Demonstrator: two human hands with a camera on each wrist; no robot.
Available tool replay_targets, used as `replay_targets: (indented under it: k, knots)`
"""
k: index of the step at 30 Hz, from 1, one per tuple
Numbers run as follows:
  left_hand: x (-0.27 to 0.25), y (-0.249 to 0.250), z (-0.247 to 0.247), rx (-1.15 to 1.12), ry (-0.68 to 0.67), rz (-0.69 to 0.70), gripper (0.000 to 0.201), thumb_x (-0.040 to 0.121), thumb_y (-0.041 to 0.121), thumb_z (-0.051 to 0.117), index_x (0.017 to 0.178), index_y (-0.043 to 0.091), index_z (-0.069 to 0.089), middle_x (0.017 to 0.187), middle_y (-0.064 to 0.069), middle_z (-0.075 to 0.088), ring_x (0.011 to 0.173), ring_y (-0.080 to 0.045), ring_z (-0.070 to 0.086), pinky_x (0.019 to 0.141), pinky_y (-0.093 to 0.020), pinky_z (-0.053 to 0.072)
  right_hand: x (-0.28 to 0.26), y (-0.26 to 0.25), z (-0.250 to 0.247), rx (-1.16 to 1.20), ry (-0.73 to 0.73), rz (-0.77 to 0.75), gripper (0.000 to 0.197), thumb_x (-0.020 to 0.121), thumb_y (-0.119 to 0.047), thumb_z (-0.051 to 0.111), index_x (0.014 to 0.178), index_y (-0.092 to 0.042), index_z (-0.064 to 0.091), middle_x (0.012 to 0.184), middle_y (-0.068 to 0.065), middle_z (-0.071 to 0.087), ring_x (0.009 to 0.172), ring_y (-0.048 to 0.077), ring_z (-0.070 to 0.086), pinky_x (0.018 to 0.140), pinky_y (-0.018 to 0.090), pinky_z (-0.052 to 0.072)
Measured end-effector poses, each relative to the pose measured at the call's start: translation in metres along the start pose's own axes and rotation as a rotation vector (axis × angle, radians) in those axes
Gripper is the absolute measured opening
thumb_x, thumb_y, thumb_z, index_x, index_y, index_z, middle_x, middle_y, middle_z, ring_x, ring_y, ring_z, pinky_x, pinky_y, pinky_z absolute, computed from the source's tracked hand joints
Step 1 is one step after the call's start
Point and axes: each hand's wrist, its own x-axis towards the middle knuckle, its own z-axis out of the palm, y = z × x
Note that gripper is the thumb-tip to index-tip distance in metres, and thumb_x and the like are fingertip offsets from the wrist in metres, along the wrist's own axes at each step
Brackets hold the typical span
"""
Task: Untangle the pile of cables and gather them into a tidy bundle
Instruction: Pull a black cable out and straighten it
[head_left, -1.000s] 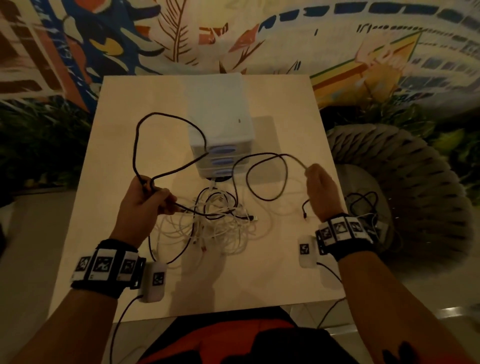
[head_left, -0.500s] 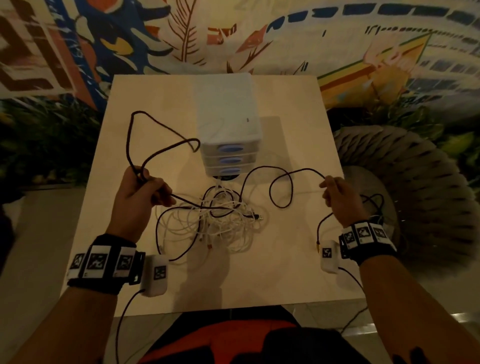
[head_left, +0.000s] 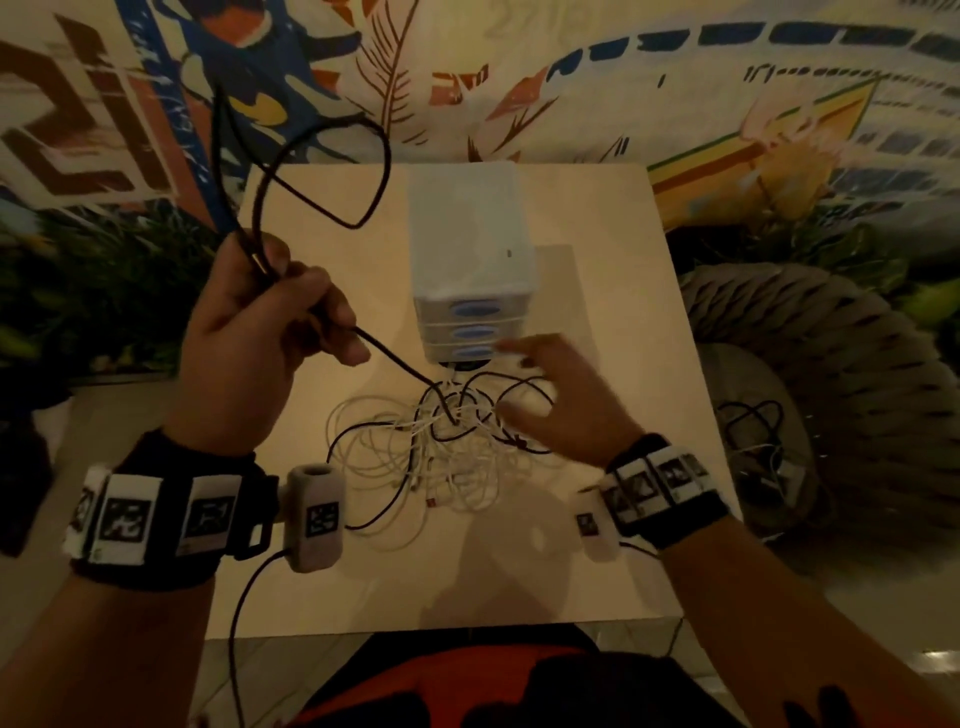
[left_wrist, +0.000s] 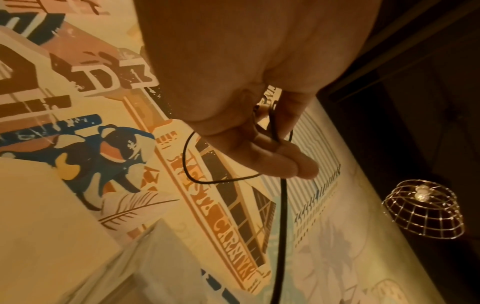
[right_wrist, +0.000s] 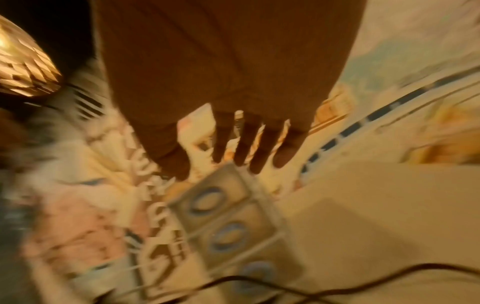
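Observation:
A tangled pile of white and black cables (head_left: 447, 447) lies on the pale table (head_left: 613, 545) in front of the drawer unit. My left hand (head_left: 270, 322) is raised over the table's left side and grips a black cable (head_left: 363, 208), whose loops stand up above the fist; one strand runs down from the fist into the pile. In the left wrist view the black cable (left_wrist: 281, 216) passes between curled fingers (left_wrist: 285, 162). My right hand (head_left: 550, 400) hovers just over the pile's right side, fingers spread and straight, holding nothing. The right wrist view is blurred.
A small white drawer unit (head_left: 470, 260) with three blue handles stands mid-table behind the pile. A woven round chair (head_left: 841, 395) to the right holds more cables (head_left: 753, 426). A painted mural wall (head_left: 571, 78) lies beyond the table's far edge.
My left hand has lifted, raising the black cable's loops. My right hand let go of the black cable's end and moved left over the pile with fingers spread.

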Motion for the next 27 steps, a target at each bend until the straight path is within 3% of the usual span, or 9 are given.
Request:
replay_targets:
  k: [2,5,8,10,14,16,19,22,27]
  knots:
    - [0.002,0.005,0.007,-0.007,-0.020,0.028,0.029,0.101,-0.007,0.034,0.092,0.020,0.041,0.070,0.004,0.061,0.065,-0.018,0.064,0.057,-0.032,0.057,0.009,-0.027,0.031,-0.025,-0.215,-0.147,0.039,0.093,-0.043,0.070,0.129,-0.029,0.062,0.128,-0.006,0.058,0.116,0.008,0.055,0.101,0.021,0.044]
    - [0.005,0.008,0.009,-0.016,0.006,0.065,0.027,0.104,-0.005,0.034,0.094,0.020,0.040,0.070,0.008,0.062,0.065,-0.015,0.064,0.058,-0.031,0.057,0.017,-0.024,0.057,-0.047,-0.190,-0.227,0.013,0.097,-0.026,0.067,0.101,-0.019,0.076,0.098,0.000,0.071,0.091,0.012,0.061,0.084,0.036,0.051]
    - [0.005,0.001,0.001,0.002,0.070,0.093,0.019,0.103,0.020,0.055,0.096,0.018,0.038,0.074,0.007,0.061,0.065,-0.014,0.063,0.061,-0.031,0.058,0.021,-0.023,0.050,-0.097,-0.149,-0.137,0.023,0.100,-0.031,0.061,0.095,-0.021,0.081,0.087,-0.001,0.075,0.080,0.010,0.060,0.075,0.029,0.048]
    - [0.002,-0.011,-0.004,0.068,0.066,0.066,0.048,0.081,0.038,0.079,0.094,0.020,0.037,0.074,0.003,0.061,0.062,-0.018,0.064,0.066,-0.031,0.059,0.026,-0.032,0.038,-0.160,-0.122,-0.126,0.036,0.102,-0.045,0.052,0.090,-0.027,0.081,0.081,-0.003,0.075,0.072,0.009,0.058,0.069,0.032,0.043]
    - [-0.011,-0.043,0.014,0.210,0.028,-0.025,0.072,0.056,0.035,0.096,0.093,0.022,0.036,0.090,-0.003,0.061,0.077,-0.025,0.067,0.070,-0.036,0.060,0.037,-0.066,0.021,-0.124,-0.272,-0.132,0.041,0.099,-0.042,0.042,0.083,-0.022,0.074,0.084,-0.002,0.071,0.074,0.012,0.059,0.068,0.031,0.044]
    - [-0.016,-0.052,0.029,0.307,-0.024,-0.010,0.075,0.056,0.044,0.095,0.096,0.020,0.037,0.099,-0.002,0.060,0.085,-0.024,0.067,0.067,-0.031,0.060,0.042,-0.076,0.022,-0.137,-0.311,-0.113,0.024,0.092,-0.027,0.050,0.080,-0.019,0.068,0.077,-0.007,0.063,0.070,0.010,0.056,0.064,0.031,0.040]
    - [-0.013,-0.055,0.041,0.437,-0.047,0.035,0.055,0.076,0.046,0.080,0.093,0.013,0.039,0.085,-0.002,0.059,0.073,-0.017,0.060,0.059,-0.029,0.051,0.042,-0.084,0.021,-0.076,-0.303,-0.139,0.016,0.092,-0.021,0.055,0.087,-0.012,0.067,0.082,-0.010,0.059,0.066,0.005,0.044,0.063,0.022,0.034]
    - [-0.002,-0.053,0.038,0.686,-0.128,0.115,0.032,0.098,0.040,0.058,0.084,0.018,0.040,0.067,0.001,0.048,0.057,-0.017,0.049,0.053,-0.032,0.039,0.037,-0.086,0.025,-0.203,-0.318,-0.273,0.032,0.103,-0.032,0.047,0.101,-0.008,0.067,0.098,0.005,0.067,0.077,0.013,0.054,0.067,0.031,0.043]
    - [0.012,-0.041,0.032,0.611,-0.002,0.164,0.027,0.106,0.018,0.049,0.083,0.015,0.034,0.061,-0.011,0.044,0.045,-0.024,0.048,0.049,-0.048,0.041,0.030,-0.062,0.030,-0.187,-0.304,-0.060,0.031,0.105,-0.043,0.047,0.093,-0.017,0.058,0.085,0.001,0.058,0.075,0.018,0.052,0.067,0.036,0.043]
